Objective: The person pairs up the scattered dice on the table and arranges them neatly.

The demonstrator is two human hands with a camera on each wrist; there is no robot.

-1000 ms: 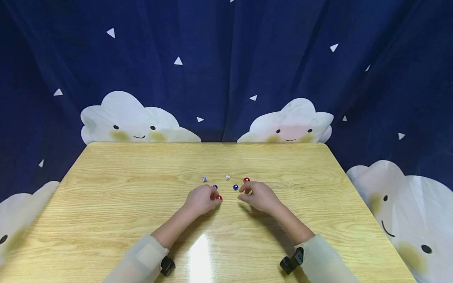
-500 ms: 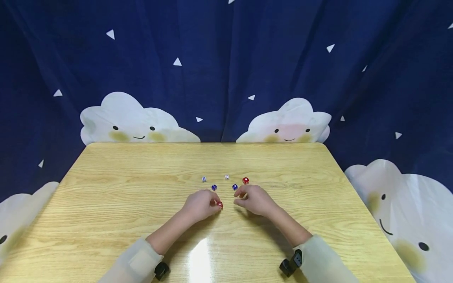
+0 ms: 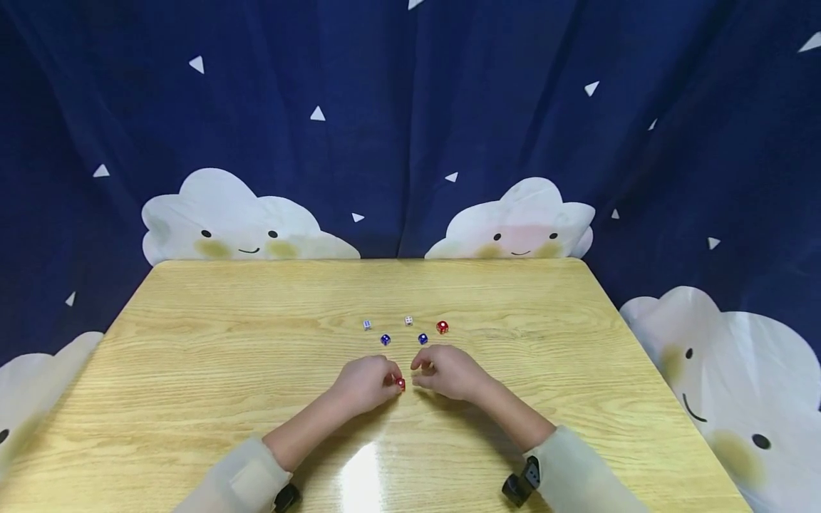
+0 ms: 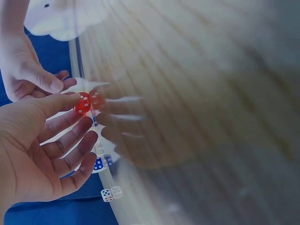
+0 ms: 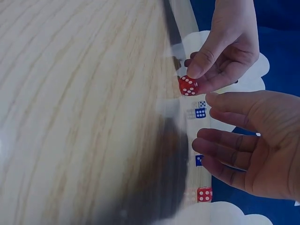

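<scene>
Near the middle of the wooden table, my left hand [image 3: 365, 382] pinches a red die [image 3: 400, 385] between thumb and fingers. In the left wrist view, this die [image 4: 82, 103] sits right against its reflection, at the tabletop. Just to its right is my right hand [image 3: 452, 372], fingers loosely bent and apart, nothing in its grasp. Beyond the hands lie two blue dice, the left one [image 3: 385, 340] and the right one [image 3: 422, 338]. Farther back are a white die [image 3: 367, 325], another white die [image 3: 408, 321] and a second, loose red die [image 3: 442, 327].
The glossy wooden table [image 3: 224, 335] reaches back to a dark blue curtain [image 3: 372, 85] printed with clouds and triangles. Black wrist cameras, one of them on the right wrist [image 3: 521, 484], sit by both sleeves. Light glares on the table near the front.
My left hand has drawn the red die toward me, away from the other dice. My right hand has also come nearer and leftward, closing in on the left hand.
</scene>
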